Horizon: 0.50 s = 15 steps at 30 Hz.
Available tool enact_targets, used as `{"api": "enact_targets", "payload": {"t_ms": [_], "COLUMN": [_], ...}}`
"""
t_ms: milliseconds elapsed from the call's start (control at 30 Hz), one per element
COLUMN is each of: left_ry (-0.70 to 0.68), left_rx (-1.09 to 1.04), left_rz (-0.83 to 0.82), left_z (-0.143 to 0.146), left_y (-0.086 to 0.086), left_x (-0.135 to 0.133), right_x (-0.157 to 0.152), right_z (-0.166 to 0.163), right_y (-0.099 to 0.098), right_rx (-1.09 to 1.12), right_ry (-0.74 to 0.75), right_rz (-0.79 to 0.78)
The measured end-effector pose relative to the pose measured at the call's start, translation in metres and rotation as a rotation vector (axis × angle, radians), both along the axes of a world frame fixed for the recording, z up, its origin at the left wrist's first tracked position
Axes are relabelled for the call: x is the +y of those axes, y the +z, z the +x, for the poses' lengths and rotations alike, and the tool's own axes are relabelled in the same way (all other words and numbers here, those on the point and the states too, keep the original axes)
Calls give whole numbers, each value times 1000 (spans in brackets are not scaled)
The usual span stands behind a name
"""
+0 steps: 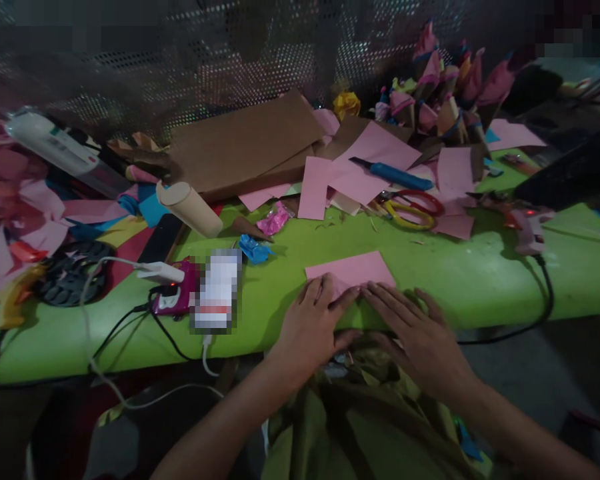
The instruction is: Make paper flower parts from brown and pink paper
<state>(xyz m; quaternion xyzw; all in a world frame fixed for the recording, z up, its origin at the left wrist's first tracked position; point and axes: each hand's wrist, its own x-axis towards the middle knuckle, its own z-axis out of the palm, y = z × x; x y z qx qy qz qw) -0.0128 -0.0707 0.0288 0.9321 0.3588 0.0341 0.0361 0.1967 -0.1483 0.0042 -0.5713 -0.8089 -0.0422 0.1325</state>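
A pink sheet of paper [353,268] lies flat near the front edge of the green table. My left hand [314,320] rests on its lower left part with fingers stretched out. On its lower right part lies my right hand [413,327], fingers extended and flat. The fingertips of both hands come close together at the paper's near edge. The lower part of the sheet is hidden beneath my fingers. Behind the paper lie a blue-handled cutter [400,175] and red-and-yellow scissors [414,211], both apart from my hands.
A phone [216,290] on a cable, a magenta power socket block [180,293] and a yellow glue gun [20,297] stand left. A second glue gun [529,227] is at right. Brown cardboard [245,143], pink paper pieces [314,188] and paper flowers [445,87] fill the back.
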Motion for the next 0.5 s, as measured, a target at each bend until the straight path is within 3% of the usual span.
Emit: {"api": "enact_targets", "payload": {"t_ms": [500], "left_ry": [47], "left_rx": [28], "left_rz": [-14], "left_z": [-45], "left_y": [5], "left_x": [-14], "right_x": [-3], "right_z": [13], "right_y": [-1], "right_rx": [63], "right_ry": [-28], "right_rz": [-8]}}
